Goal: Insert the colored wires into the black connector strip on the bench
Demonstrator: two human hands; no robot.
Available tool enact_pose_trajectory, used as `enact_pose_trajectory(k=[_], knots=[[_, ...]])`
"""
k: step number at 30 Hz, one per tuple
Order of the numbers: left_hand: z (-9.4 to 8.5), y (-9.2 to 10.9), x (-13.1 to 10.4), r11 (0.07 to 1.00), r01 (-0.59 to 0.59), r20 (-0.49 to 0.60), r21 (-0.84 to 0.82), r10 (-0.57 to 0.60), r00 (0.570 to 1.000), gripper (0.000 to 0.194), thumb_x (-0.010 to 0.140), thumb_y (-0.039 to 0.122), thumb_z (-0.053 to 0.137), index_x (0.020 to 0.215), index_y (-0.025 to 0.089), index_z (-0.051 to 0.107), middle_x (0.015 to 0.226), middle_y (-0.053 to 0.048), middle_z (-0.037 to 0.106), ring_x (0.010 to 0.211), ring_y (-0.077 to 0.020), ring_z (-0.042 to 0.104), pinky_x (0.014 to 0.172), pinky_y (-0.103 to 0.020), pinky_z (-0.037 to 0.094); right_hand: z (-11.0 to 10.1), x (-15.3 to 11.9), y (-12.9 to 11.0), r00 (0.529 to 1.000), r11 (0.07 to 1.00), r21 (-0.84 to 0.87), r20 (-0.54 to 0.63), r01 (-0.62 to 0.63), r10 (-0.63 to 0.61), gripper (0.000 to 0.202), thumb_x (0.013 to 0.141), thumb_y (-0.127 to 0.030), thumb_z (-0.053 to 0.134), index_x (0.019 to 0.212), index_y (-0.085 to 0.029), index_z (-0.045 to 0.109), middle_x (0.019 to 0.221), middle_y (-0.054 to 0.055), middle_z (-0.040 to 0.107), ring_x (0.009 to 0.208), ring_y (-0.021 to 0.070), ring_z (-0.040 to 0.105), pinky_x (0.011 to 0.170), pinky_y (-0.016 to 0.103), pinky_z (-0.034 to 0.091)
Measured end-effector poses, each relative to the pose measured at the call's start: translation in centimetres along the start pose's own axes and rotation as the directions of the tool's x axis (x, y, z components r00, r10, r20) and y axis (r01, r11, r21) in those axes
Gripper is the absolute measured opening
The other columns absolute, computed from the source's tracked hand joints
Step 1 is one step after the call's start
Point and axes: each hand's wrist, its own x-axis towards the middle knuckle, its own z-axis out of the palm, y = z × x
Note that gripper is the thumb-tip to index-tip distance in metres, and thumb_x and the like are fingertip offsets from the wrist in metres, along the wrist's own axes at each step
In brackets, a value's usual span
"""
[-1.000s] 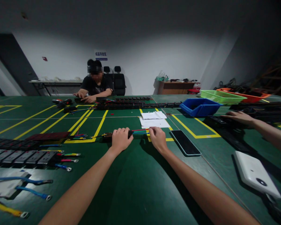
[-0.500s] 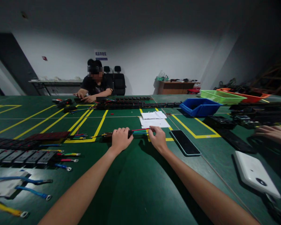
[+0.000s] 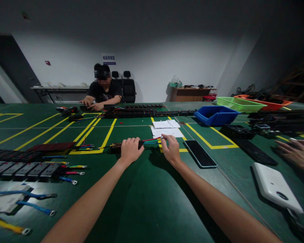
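Note:
On the green table, my left hand [image 3: 130, 150] is closed over a dark, bar-like part [image 3: 116, 146] with wires coming out of both ends. Most of that part is hidden under the palm. From its right end run a red wire [image 3: 152, 139] and a blue-green wire [image 3: 151, 143]. My right hand [image 3: 170, 149] pinches the tip of the red wire between thumb and fingertips, where a small shiny terminal shows. White paper sheets [image 3: 167, 132] lie just beyond my right hand, and a dark-screened phone [image 3: 200, 154] is to its right.
At left are rows of black modules [image 3: 25, 171] and cables with ring terminals [image 3: 26, 231]. A blue bin [image 3: 216, 115], green basket [image 3: 240, 104] and white device [image 3: 277, 187] stand to the right. Another person's hands [image 3: 297, 153] are at the right edge; a co-worker [image 3: 105, 89] sits opposite.
My right hand has raised the red wire's tip slightly, and its terminal shows more clearly. My left hand stays put. The other person's hands at the right edge have shifted further into view.

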Motion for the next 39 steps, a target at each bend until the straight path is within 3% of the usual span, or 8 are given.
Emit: enact_pose_trajectory(k=[6, 13, 19, 23, 27, 31, 37, 39], knots=[[-0.1, 0.1, 0.0, 1.000, 0.000, 0.000, 0.025, 0.000, 1.000, 0.030, 0.096, 0.044, 0.047, 0.102, 0.020, 0.063, 0.100, -0.009, 0.071, 0.093, -0.0264, 0.063, 0.081, -0.040, 0.043, 0.0, -0.1, -0.1, 1.000, 1.000, 0.007, 0.003, 0.028, -0.028, 0.034, 0.094, -0.030, 0.047, 0.114, -0.016, 0.070, 0.101, 0.012, 0.069, 0.099, 0.0267, 0.063, 0.091, 0.041, 0.050], [0.0, 0.1, 0.1, 1.000, -0.003, -0.011, 0.028, 0.003, 1.000, 0.028, 0.096, 0.044, 0.047, 0.100, 0.021, 0.063, 0.098, -0.009, 0.071, 0.092, -0.0263, 0.064, 0.081, -0.039, 0.043, 0.7, 0.0, 0.9, 0.996, 0.997, -0.036, 0.059, -0.068, 0.070, 0.036, 0.093, -0.031, 0.046, 0.109, -0.013, 0.073, 0.096, 0.013, 0.072, 0.091, 0.0264, 0.065, 0.087, 0.040, 0.049], [0.2, -0.1, 0.0, 1.000, -0.011, -0.014, -0.008, 0.011, 1.000, 0.030, 0.097, 0.044, 0.046, 0.102, 0.020, 0.064, 0.099, -0.009, 0.071, 0.091, -0.0254, 0.064, 0.081, -0.039, 0.043, 1.0, 0.0, 1.4, 0.984, 0.982, -0.133, 0.101, -0.135, 0.149, 0.036, 0.094, -0.033, 0.046, 0.103, -0.014, 0.075, 0.099, 0.014, 0.073, 0.096, 0.0280, 0.063, 0.091, 0.041, 0.047], [0.1, -0.1, 0.0, 1.000, -0.013, -0.020, 0.001, 0.013, 1.000, 0.030, 0.097, 0.043, 0.046, 0.102, 0.019, 0.064, 0.098, -0.009, 0.071, 0.091, -0.0251, 0.064, 0.081, -0.040, 0.044, 0.7, 0.2, 1.1, 0.979, 0.982, -0.051, 0.080, -0.184, 0.188, 0.034, 0.093, -0.035, 0.048, 0.097, -0.015, 0.075, 0.094, 0.013, 0.072, 0.089, 0.0259, 0.064, 0.086, 0.039, 0.049], [0.1, 0.0, 0.0, 1.000, -0.008, -0.008, 0.004, 0.008, 1.000, 0.030, 0.097, 0.044, 0.046, 0.102, 0.020, 0.064, 0.098, -0.009, 0.071, 0.091, -0.0256, 0.064, 0.081, -0.040, 0.043, 0.0, 0.2, -0.1, 0.996, 0.994, 0.066, 0.002, -0.084, 0.084, 0.031, 0.093, -0.033, 0.050, 0.103, -0.015, 0.073, 0.095, 0.012, 0.070, 0.088, 0.0240, 0.065, 0.083, 0.037, 0.051], [0.0, 0.0, 0.0, 1.000, 0.001, -0.001, 0.011, -0.001, 1.000, 0.030, 0.096, 0.044, 0.047, 0.103, 0.020, 0.064, 0.100, -0.009, 0.071, 0.093, -0.0263, 0.063, 0.081, -0.040, 0.043, -0.3, 0.0, -0.7, 1.000, 0.997, 0.074, -0.005, 0.013, -0.013, 0.032, 0.093, -0.030, 0.050, 0.111, -0.014, 0.071, 0.098, 0.012, 0.068, 0.093, 0.0241, 0.065, 0.086, 0.037, 0.051], [-0.2, 0.1, 0.0, 1.000, 0.000, 0.002, 0.018, -0.001, 1.000, 0.030, 0.096, 0.045, 0.047, 0.102, 0.020, 0.064, 0.099, -0.009, 0.071, 0.092, -0.0257, 0.063, 0.081, -0.040, 0.043, 0.7, 0.1, 0.9, 0.984, 0.987, -0.054, 0.090, -0.152, 0.157, 0.031, 0.093, -0.032, 0.048, 0.095, -0.016, 0.074, 0.093, 0.012, 0.072, 0.088, 0.0251, 0.066, 0.086, 0.038, 0.050], [-0.2, 0.1, 0.0, 1.000, 0.003, -0.001, 0.028, -0.003, 1.000, 0.030, 0.096, 0.045, 0.047, 0.102, 0.020, 0.064, 0.100, -0.010, 0.071, 0.094, -0.0265, 0.063, 0.082, -0.040, 0.043, 0.7, 0.1, 1.0, 0.983, 0.986, -0.060, 0.088, -0.157, 0.162, 0.032, 0.094, -0.033, 0.047, 0.095, -0.016, 0.074, 0.093, 0.012, 0.072, 0.089, 0.0256, 0.066, 0.086, 0.039, 0.050]])
